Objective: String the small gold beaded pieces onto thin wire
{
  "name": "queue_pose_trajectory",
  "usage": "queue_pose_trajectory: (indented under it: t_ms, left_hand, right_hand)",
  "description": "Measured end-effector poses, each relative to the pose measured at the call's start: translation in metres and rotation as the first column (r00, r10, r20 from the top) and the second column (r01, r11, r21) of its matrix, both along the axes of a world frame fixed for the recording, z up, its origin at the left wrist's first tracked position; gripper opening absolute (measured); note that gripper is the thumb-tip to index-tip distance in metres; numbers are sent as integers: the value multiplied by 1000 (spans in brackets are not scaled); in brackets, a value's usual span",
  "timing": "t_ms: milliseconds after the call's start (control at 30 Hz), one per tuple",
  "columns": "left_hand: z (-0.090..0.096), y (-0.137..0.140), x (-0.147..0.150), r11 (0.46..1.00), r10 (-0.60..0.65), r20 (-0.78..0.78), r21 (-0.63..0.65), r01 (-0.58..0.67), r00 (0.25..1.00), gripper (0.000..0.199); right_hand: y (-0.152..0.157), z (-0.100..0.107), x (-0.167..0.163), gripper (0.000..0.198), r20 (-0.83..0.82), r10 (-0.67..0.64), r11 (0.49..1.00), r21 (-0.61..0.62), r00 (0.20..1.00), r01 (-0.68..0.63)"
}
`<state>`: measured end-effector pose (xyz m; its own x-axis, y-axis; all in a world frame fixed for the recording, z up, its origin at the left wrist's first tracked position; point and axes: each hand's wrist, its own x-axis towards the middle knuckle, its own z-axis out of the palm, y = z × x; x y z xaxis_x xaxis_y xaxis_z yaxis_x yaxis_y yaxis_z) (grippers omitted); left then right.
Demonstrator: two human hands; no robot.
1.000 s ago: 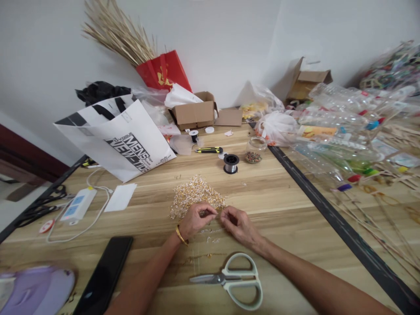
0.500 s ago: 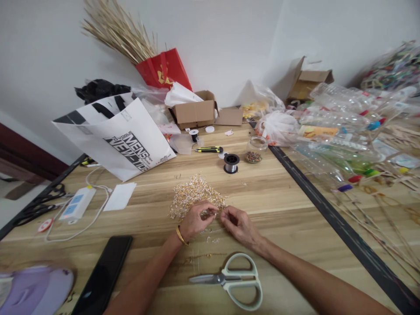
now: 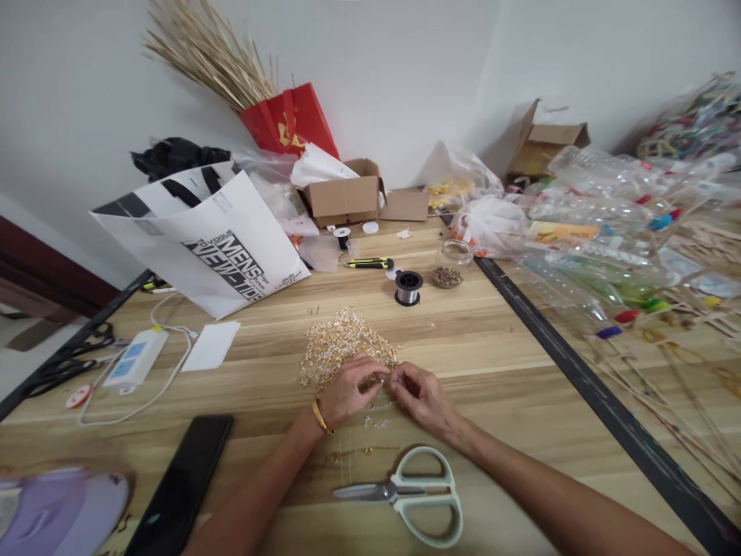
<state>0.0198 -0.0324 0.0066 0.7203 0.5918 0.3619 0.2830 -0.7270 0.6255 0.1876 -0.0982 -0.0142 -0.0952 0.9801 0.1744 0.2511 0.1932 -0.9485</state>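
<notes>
Fingertips nearly meeting, my two hands work just in front of a pile of small gold and clear beads (image 3: 341,340). My left hand (image 3: 350,386), with a gold bangle (image 3: 319,417) at the wrist, is pinched, but what sits between its fingers is too small to name. My right hand (image 3: 422,398) is pinched in the same way, its contents hidden. Below the hands lie a few clear beads (image 3: 376,422) and a thin gold chain (image 3: 367,450). Scissors with pale green handles (image 3: 428,494) rest nearest to me, blades pointing left.
Behind the beads stand a wire spool (image 3: 408,289), a utility knife (image 3: 369,263) and a glass jar (image 3: 451,266). A phone (image 3: 182,483) and power strip (image 3: 136,361) lie left, below a white paper bag (image 3: 214,247). Plastic bottles (image 3: 602,208) crowd the right.
My left hand has shifted slightly right, its fingertips closer to my right hand. The right hand stays almost where it was, and the things on the table have not moved.
</notes>
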Motion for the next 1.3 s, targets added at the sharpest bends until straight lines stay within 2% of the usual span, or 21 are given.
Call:
queue_pose_trajectory:
  t_ms: [400, 733, 1300]
  left_hand:
    - [4, -3, 1, 1000, -2, -12, -14, 2, 1000, 19]
    - [0, 0, -1, 999, 19, -36, -42, -20, 999, 27]
    - [2, -3, 0, 998, -5, -48, -55, 3, 999, 27]
  right_hand:
    - [-1, 3, -1, 14, 13, -15, 1000, 25, 1000, 15]
    - [-1, 1, -1, 14, -12, 2, 1000, 8, 1000, -2]
    - [0, 0, -1, 14, 18, 7, 1000, 10, 1000, -7]
